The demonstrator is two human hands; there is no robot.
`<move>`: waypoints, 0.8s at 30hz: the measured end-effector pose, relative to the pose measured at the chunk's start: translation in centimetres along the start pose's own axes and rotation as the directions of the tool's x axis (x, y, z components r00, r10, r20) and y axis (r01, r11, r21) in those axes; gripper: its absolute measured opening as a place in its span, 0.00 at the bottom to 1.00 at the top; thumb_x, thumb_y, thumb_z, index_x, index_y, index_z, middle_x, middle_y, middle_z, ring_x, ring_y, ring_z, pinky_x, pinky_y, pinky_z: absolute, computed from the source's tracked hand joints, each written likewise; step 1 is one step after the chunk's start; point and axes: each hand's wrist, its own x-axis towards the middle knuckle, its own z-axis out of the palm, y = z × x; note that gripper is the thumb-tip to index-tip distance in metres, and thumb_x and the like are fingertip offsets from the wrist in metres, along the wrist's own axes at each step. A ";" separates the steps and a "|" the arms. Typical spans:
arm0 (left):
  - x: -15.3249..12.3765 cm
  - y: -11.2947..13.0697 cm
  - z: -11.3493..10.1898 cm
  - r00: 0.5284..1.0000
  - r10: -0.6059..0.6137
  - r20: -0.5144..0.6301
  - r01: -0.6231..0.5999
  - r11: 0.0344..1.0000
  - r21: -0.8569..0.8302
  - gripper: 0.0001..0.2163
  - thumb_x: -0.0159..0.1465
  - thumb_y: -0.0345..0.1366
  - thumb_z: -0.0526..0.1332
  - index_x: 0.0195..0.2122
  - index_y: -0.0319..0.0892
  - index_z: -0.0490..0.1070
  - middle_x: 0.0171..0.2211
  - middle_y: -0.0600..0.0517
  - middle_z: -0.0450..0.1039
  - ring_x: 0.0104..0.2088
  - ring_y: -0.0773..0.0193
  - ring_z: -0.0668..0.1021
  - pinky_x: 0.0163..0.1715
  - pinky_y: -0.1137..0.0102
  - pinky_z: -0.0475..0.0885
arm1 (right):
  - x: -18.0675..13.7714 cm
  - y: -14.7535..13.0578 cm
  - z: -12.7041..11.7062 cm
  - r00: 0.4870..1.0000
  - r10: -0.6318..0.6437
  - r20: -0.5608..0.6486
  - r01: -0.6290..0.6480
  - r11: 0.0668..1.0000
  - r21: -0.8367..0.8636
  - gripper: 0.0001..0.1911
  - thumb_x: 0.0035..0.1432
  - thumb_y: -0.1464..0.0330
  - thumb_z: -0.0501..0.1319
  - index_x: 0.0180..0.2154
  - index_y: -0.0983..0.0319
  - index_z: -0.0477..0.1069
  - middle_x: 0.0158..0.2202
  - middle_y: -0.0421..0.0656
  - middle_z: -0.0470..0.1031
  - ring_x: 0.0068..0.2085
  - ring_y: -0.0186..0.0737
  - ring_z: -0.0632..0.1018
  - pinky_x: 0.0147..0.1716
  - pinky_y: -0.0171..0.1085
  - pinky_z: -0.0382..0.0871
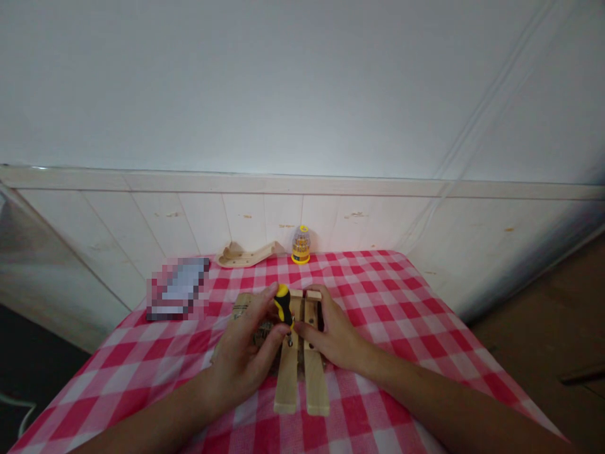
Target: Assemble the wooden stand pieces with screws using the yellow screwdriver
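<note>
A stubby yellow and black screwdriver (284, 305) stands tilted over the left of two pale wooden slats, its handle between the thumb and fingers of my left hand (241, 347). Its tip points down at a hole or screw in that left slat (286, 388). My right hand (336, 334) is closed around the far part of the right slat (316, 388), thumb reaching across toward the screwdriver's shaft. Short blocks cap the far ends of both slats. A brown printed item (242, 304) lies partly hidden behind my left hand.
A red and white checked cloth (378, 302) covers the table. By the wall are a curved wooden piece (246, 257) and a yellow-based clear container of bits (301, 246). A blurred-out phone-like device (179, 287) lies at the left edge. White panelling (198, 217) closes off the back.
</note>
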 end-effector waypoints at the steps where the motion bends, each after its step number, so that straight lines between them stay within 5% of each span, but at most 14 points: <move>1: 0.0 0.0 0.0 1.000 -0.010 -0.004 0.010 1.000 -0.003 0.32 0.71 0.34 0.60 0.74 0.54 0.50 0.57 0.44 0.76 0.53 0.57 0.81 0.53 0.61 0.78 | 0.0 0.0 0.0 1.000 0.000 0.001 0.000 1.000 0.001 0.22 0.58 0.72 0.66 0.50 0.57 0.60 0.47 0.44 0.72 0.48 0.47 0.75 0.47 0.46 0.70; 11: 0.0 0.6 0.3 0.998 -0.059 -0.026 0.058 0.997 -0.050 0.34 0.71 0.34 0.60 0.75 0.55 0.46 0.58 0.42 0.74 0.52 0.56 0.81 0.51 0.60 0.79 | 0.1 0.3 0.0 1.000 -0.016 0.010 0.016 1.000 0.027 0.21 0.59 0.68 0.66 0.50 0.57 0.61 0.47 0.45 0.73 0.49 0.48 0.75 0.48 0.47 0.72; 17: 0.7 1.4 0.4 0.990 -0.142 -0.018 0.140 0.987 -0.079 0.27 0.71 0.35 0.60 0.70 0.51 0.56 0.51 0.45 0.76 0.49 0.58 0.81 0.49 0.62 0.79 | 0.1 0.3 0.1 0.999 -0.035 0.009 0.035 0.999 0.028 0.20 0.60 0.67 0.67 0.50 0.57 0.62 0.47 0.45 0.72 0.51 0.49 0.75 0.48 0.48 0.72; 24: 0.8 1.5 0.5 0.990 -0.136 -0.028 0.133 0.988 -0.082 0.29 0.71 0.36 0.61 0.71 0.52 0.53 0.48 0.47 0.78 0.46 0.59 0.82 0.46 0.62 0.79 | 0.1 0.4 0.1 1.000 -0.022 0.017 0.021 1.000 0.023 0.21 0.59 0.69 0.66 0.51 0.57 0.61 0.46 0.44 0.72 0.51 0.48 0.75 0.47 0.47 0.72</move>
